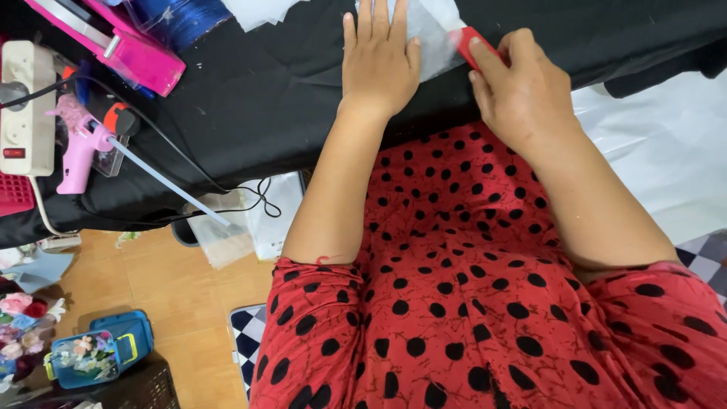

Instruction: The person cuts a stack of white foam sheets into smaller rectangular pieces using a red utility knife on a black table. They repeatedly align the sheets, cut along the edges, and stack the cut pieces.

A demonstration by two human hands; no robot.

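Black cloth covers the counter [250,98] I look down on. At far left a pink glue gun [79,148] stands unused. My left hand [379,60] lies flat, fingers together, pressing a white sheet [433,34]. My right hand [519,87] pinches a small red tool [475,44], possibly a cutter, against the sheet's right edge. I judge the cut barely begun, with gluing not yet started.

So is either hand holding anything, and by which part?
The right hand grips a small red tool by its near end. The left hand lies flat on white fabric.
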